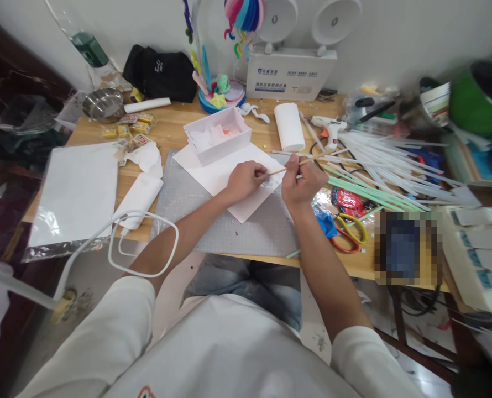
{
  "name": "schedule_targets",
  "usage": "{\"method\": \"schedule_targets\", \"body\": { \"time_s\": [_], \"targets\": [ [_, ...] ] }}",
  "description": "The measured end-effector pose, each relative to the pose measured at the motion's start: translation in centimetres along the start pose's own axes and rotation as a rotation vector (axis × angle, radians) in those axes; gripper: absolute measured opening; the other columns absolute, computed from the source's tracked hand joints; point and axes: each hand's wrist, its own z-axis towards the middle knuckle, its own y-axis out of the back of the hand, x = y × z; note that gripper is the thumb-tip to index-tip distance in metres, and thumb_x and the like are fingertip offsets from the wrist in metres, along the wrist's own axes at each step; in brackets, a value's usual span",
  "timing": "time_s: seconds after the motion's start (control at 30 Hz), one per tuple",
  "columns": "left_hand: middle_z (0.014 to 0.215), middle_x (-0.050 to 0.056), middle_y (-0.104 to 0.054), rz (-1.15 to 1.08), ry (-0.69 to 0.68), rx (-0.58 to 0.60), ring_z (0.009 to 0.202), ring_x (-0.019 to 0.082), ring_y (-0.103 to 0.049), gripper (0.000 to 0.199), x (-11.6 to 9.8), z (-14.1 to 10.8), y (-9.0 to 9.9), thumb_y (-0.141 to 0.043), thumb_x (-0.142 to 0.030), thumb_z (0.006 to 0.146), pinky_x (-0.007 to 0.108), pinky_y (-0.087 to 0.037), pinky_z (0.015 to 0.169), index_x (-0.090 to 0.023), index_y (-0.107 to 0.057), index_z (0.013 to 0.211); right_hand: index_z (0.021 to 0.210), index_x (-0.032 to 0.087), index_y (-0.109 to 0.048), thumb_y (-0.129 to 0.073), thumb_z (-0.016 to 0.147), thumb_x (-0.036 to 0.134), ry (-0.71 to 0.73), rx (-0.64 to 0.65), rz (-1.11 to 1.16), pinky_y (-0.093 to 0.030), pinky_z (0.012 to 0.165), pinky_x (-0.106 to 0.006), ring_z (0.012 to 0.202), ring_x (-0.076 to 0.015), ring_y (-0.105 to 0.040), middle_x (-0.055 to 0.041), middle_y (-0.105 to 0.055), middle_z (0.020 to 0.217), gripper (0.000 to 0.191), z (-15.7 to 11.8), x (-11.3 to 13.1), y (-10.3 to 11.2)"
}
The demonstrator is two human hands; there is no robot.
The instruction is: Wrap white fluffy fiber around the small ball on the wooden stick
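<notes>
A thin wooden stick (279,171) runs between my two hands above a white sheet of paper (241,210). My left hand (248,181) pinches its lower left end. Further up the stick, my right hand (303,179) is closed around it, and the far end sticks out to the upper right. The paper lies over a grey cutting mat (213,235). Behind the hands stands an open white box (219,135) with white scraps and a small orange piece inside. Something small near the left fingertips is too small to make out.
White and green strips (395,166), a glue gun (332,131), a white roll (289,127) and scissors (349,235) lie to the right. At the left are a white power bank (140,199) with a looped cable, wrapped sheets (78,190) and a metal bowl (104,105).
</notes>
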Motion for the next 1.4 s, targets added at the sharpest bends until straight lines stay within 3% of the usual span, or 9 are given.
{"method": "schedule_targets", "body": {
  "time_s": [0.33,0.73,1.2,1.4],
  "targets": [
    [0.101,0.005,-0.079,-0.005,-0.077,0.016,0.088,0.017,-0.069,0.022,0.37,0.0,0.38,-0.062,-0.016,0.089,0.029,-0.05,0.082,-0.018,-0.081,0.098,0.063,0.022,-0.052,-0.034,0.104,0.048,0.012,-0.001,-0.018,-0.032,0.062,-0.032,0.057,-0.0139,-0.05,-0.0027,-0.056,0.058,0.051,0.13,0.3,-0.25],
    [0.101,0.007,-0.08,-0.05,-0.066,0.042,0.085,0.017,-0.069,0.024,0.65,0.05,0.63,-0.062,-0.012,0.088,0.03,-0.052,0.085,-0.017,-0.081,0.102,0.061,0.022,-0.049,-0.035,0.104,0.046,0.016,0.021,-0.001,-0.032,0.061,-0.031,0.054,-0.0122,-0.048,-0.0001,-0.052,0.054,0.051,0.27,0.33,0.02],
    [0.083,0.004,-0.075,-0.017,-0.1,-0.005,0.074,0.014,-0.063,0.015,0.88,0.01,0.1,-0.07,-0.016,0.083,0.027,-0.045,0.073,-0.015,-0.08,0.093,0.062,0.022,-0.051,-0.034,0.103,0.049,0.006,-0.006,-0.024,-0.03,0.061,-0.032,0.055,-0.0132,-0.046,-0.001,-0.051,0.056,0.052,0.18,0.49,0.0],
    [0.081,0.003,-0.075,0.004,-0.033,-0.033,0.071,0.013,-0.06,0.011,0.45,0.24,-0.3,-0.069,-0.019,0.086,0.027,-0.039,0.067,-0.016,-0.08,0.089,0.064,0.021,-0.055,-0.034,0.103,0.046,0.045,0.004,-0.009,-0.033,0.062,-0.031,0.057,-0.0131,-0.049,-0.0019,-0.054,0.058,0.051,-0.03,0.57,-0.05]
  ]
}}
